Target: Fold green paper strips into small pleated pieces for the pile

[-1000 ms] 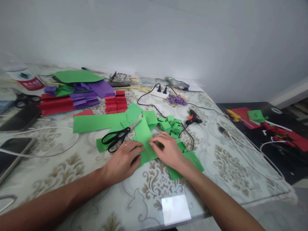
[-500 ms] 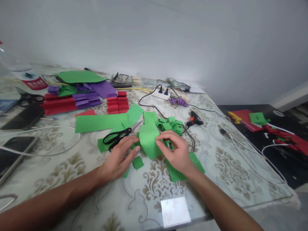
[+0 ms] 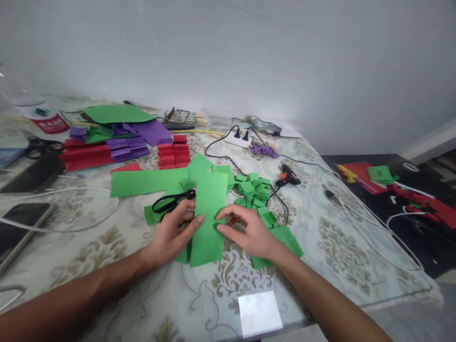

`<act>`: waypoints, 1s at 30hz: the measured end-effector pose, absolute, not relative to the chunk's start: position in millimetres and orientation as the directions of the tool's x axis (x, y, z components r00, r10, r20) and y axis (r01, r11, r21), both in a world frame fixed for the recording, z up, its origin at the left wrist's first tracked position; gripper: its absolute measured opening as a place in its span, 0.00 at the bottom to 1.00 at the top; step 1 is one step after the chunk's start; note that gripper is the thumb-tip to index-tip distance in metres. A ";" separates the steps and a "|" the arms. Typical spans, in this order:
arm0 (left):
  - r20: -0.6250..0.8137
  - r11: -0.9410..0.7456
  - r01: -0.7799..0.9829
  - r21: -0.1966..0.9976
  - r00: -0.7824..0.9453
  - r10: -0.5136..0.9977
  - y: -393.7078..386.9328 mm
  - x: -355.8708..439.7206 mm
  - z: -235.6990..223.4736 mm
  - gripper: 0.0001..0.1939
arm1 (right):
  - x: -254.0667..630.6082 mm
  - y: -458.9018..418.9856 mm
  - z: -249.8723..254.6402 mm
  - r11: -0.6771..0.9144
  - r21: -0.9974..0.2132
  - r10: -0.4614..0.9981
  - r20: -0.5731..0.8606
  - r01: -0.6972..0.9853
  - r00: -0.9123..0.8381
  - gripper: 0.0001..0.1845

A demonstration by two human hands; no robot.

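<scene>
A green paper strip [image 3: 210, 223] stands lengthwise in front of me, its long sides running away from me. My left hand [image 3: 174, 232] grips its left edge, thumb on top and fingers behind. At the right edge is my right hand [image 3: 245, 230], thumb and index finger slightly apart, their tips at or just touching the paper. Black-handled scissors [image 3: 171, 202] lie beyond my left hand, their blades hidden under the strip. A pile of small folded green paper pieces [image 3: 254, 190] sits past my right hand. A green sheet [image 3: 285, 244] lies partly under my right wrist.
A long green strip [image 3: 149, 183], red folded paper [image 3: 174, 154] and purple folded paper [image 3: 128, 148] lie farther back. A glue gun [image 3: 288, 176] and a power strip [image 3: 238, 139] with cords are at the right. Phones [image 3: 24, 228] and a bottle [image 3: 46, 116] stand left.
The green strip was curled and tilted, pinched by my right hand; now it is flatter and lengthwise, covering the scissor blades. My left hand has taken its edge, and my right fingers have loosened.
</scene>
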State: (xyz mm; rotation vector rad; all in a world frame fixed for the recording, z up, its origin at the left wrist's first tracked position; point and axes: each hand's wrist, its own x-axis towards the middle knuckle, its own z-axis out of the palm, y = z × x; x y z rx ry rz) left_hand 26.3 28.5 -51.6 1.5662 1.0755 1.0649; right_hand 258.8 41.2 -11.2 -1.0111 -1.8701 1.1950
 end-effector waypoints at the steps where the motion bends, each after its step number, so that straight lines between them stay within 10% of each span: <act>1: 0.143 -0.182 0.148 0.972 0.244 0.959 28.6 26.4 -51.9 0.13 | 258.2 42.0 -12.6 0.266 -0.939 0.892 0.152 0.220 -0.427 0.05; 9: 0.079 -0.106 0.064 0.992 0.335 0.939 30.2 29.5 -48.7 0.13 | 254.9 44.1 -21.5 0.036 -0.999 0.947 0.040 -0.017 -0.318 0.19; 30: 0.123 -0.187 0.111 0.976 0.426 0.896 32.2 23.7 -31.9 0.26 | 251.3 37.7 -20.8 -0.383 -0.922 0.711 -0.332 0.055 -0.620 0.24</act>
